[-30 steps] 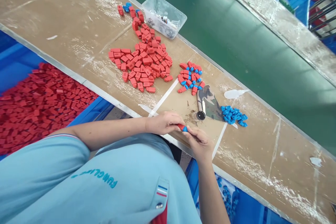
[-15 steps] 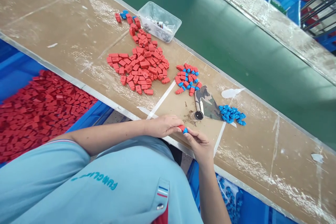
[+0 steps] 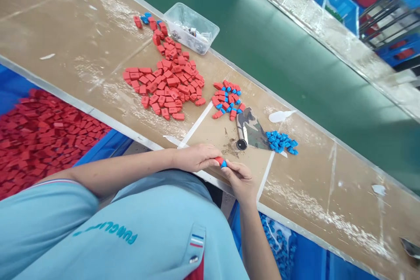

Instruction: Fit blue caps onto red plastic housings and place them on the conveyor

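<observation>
My left hand (image 3: 198, 157) pinches a small red plastic block (image 3: 218, 159) at the table's near edge. Against the block's right end sits a blue plastic piece (image 3: 224, 164), gripped by the fingertips of my right hand (image 3: 241, 178). Whether the two parts are fully joined, I cannot tell. Just beyond my hands lie a small open glue-like container (image 3: 242, 144) and a camouflage-patterned cloth (image 3: 257, 130). Blue pieces (image 3: 282, 141) are heaped at the cloth's right end. Red blocks with blue ends (image 3: 228, 99) form a small group behind it.
A large pile of red blocks (image 3: 170, 83) covers the table to the left. Behind it stands a clear plastic tub (image 3: 193, 28) of small parts. Below the table edge are a blue bin of red blocks (image 3: 49, 135) and a bag of blue pieces (image 3: 278, 245). A green belt (image 3: 262, 30) runs behind.
The view has shifted slightly, so the whole scene sits a little further left. Both hands keep the same grip on the red block and blue piece.
</observation>
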`<move>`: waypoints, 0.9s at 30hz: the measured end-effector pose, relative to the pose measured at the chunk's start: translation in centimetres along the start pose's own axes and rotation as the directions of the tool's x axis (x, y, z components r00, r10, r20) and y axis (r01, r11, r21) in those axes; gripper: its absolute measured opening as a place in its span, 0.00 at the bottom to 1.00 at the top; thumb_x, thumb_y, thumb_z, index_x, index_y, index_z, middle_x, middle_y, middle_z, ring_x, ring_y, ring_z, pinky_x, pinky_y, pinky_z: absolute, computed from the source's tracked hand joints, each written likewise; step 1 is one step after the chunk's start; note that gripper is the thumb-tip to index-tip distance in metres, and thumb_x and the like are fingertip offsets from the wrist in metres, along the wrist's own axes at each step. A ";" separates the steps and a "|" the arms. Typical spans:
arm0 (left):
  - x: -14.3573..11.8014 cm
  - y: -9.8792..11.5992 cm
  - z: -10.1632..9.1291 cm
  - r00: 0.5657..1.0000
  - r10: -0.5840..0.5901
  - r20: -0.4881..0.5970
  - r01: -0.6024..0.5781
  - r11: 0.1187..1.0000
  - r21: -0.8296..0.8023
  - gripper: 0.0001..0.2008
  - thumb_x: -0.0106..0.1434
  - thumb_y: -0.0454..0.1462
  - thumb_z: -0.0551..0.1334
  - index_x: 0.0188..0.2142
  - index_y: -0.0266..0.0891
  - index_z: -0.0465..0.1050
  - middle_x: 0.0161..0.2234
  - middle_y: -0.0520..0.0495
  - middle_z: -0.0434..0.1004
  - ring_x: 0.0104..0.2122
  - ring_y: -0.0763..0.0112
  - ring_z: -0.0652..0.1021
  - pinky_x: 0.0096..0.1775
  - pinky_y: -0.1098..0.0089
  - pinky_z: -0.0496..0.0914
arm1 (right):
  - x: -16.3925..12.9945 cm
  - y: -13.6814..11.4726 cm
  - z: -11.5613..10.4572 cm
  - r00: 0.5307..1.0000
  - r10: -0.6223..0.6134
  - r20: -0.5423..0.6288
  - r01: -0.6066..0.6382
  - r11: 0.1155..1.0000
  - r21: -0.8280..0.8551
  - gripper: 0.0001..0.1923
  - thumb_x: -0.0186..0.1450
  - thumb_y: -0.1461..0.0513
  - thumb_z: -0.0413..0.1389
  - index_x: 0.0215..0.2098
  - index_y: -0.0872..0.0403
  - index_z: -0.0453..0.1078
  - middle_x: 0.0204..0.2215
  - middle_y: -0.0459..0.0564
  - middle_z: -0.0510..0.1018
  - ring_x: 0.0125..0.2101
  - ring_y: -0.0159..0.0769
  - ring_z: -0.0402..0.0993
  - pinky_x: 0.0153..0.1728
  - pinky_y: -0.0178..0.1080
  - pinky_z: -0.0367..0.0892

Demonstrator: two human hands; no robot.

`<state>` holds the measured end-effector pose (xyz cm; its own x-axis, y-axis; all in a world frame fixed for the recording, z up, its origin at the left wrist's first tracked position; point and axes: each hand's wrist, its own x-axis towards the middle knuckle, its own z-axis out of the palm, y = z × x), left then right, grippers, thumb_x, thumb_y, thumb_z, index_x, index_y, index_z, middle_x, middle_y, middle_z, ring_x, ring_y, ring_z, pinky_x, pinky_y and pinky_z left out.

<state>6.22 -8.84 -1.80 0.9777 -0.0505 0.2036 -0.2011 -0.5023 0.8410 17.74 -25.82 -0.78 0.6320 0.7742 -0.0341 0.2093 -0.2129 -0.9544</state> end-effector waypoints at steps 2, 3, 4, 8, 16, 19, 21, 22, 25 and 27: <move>0.2 0.1 -0.5 0.999 -0.035 0.019 0.035 0.999 0.019 0.20 0.72 0.45 0.44 0.38 0.36 0.68 0.30 0.45 0.72 0.31 0.67 0.72 0.35 0.71 0.64 | 0.2 0.1 -1.4 0.999 -0.029 0.044 0.032 0.996 -0.082 0.09 0.55 0.56 0.64 0.34 0.47 0.79 0.29 0.48 0.82 0.31 0.36 0.78 0.34 0.39 0.74; 0.3 0.0 -0.8 0.998 -0.067 0.014 0.067 0.997 0.038 0.19 0.72 0.45 0.45 0.37 0.36 0.68 0.29 0.45 0.72 0.30 0.68 0.72 0.34 0.72 0.64 | 0.4 0.4 -2.6 0.999 -0.035 0.030 0.039 0.989 -0.139 0.10 0.55 0.54 0.63 0.35 0.48 0.79 0.29 0.48 0.82 0.31 0.37 0.77 0.35 0.40 0.74; 0.4 -0.1 -1.2 0.994 -0.108 -0.003 0.108 0.992 0.068 0.18 0.72 0.44 0.45 0.36 0.36 0.68 0.29 0.46 0.71 0.30 0.68 0.72 0.34 0.72 0.64 | 0.7 0.8 -3.9 0.999 -0.032 -0.028 0.026 0.979 -0.201 0.11 0.56 0.53 0.63 0.34 0.49 0.79 0.29 0.49 0.82 0.31 0.37 0.77 0.35 0.40 0.73; 1.3 -1.2 -2.9 0.946 -0.278 -0.164 0.312 0.916 0.251 0.16 0.70 0.43 0.50 0.33 0.36 0.69 0.32 0.46 0.70 0.33 0.66 0.72 0.35 0.70 0.65 | 2.6 3.2 -9.9 0.887 0.019 -0.461 -0.207 0.910 -0.360 0.23 0.57 0.46 0.56 0.36 0.56 0.76 0.31 0.54 0.81 0.31 0.38 0.76 0.35 0.41 0.72; 5.5 -2.5 -4.2 0.763 -0.479 -0.435 0.637 0.670 0.381 0.13 0.69 0.37 0.52 0.50 0.36 0.66 0.44 0.40 0.70 0.39 0.61 0.75 0.38 0.66 0.69 | 6.9 5.0 -12.8 0.852 0.006 -0.523 -0.342 0.764 -0.548 0.27 0.51 0.50 0.55 0.45 0.55 0.74 0.40 0.57 0.78 0.36 0.43 0.75 0.46 0.48 0.65; 5.4 -2.3 -4.4 0.747 -0.499 -0.440 0.651 0.683 0.331 0.19 0.67 0.33 0.54 0.57 0.36 0.59 0.48 0.37 0.68 0.41 0.59 0.76 0.40 0.64 0.70 | 7.2 4.5 -12.5 0.853 0.015 -0.522 -0.372 0.719 -0.587 0.24 0.50 0.50 0.55 0.40 0.55 0.74 0.35 0.56 0.78 0.37 0.47 0.74 0.46 0.49 0.63; 4.3 -2.0 -4.7 0.764 -0.475 -0.437 0.626 0.709 0.324 0.21 0.65 0.32 0.56 0.57 0.36 0.58 0.47 0.38 0.68 0.42 0.58 0.75 0.42 0.63 0.70 | 7.1 4.3 -12.6 0.852 0.035 -0.522 -0.389 0.708 -0.589 0.22 0.49 0.50 0.55 0.37 0.54 0.74 0.29 0.53 0.78 0.36 0.48 0.74 0.44 0.49 0.65; 3.4 -1.8 -4.9 0.772 -0.454 -0.445 0.614 0.714 0.335 0.20 0.65 0.31 0.56 0.56 0.35 0.59 0.46 0.38 0.69 0.43 0.58 0.74 0.43 0.62 0.69 | 6.9 4.2 -12.7 0.850 0.044 -0.525 -0.401 0.701 -0.590 0.21 0.49 0.50 0.55 0.36 0.54 0.73 0.27 0.52 0.77 0.35 0.48 0.74 0.42 0.48 0.65; 0.1 -1.0 -5.6 0.776 -0.374 -0.508 0.599 0.689 0.408 0.13 0.63 0.31 0.57 0.48 0.34 0.66 0.42 0.40 0.69 0.44 0.58 0.71 0.47 0.61 0.68 | 6.4 4.1 -12.8 0.848 0.053 -0.528 -0.426 0.660 -0.619 0.19 0.48 0.53 0.54 0.36 0.51 0.73 0.26 0.49 0.77 0.36 0.48 0.74 0.42 0.47 0.66; -2.0 -0.7 -6.1 0.768 -0.346 -0.539 0.612 0.647 0.455 0.08 0.62 0.32 0.59 0.42 0.35 0.69 0.40 0.41 0.69 0.42 0.58 0.70 0.46 0.60 0.67 | 6.0 4.0 -12.7 0.854 0.035 -0.519 -0.426 0.620 -0.659 0.20 0.48 0.54 0.52 0.37 0.50 0.73 0.27 0.49 0.76 0.39 0.49 0.74 0.43 0.47 0.66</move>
<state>4.06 -3.15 0.26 0.7880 0.6006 0.1353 0.4950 -0.7487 0.4410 31.82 -29.64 -1.01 0.9344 0.3441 0.0917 0.3522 -0.8546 -0.3816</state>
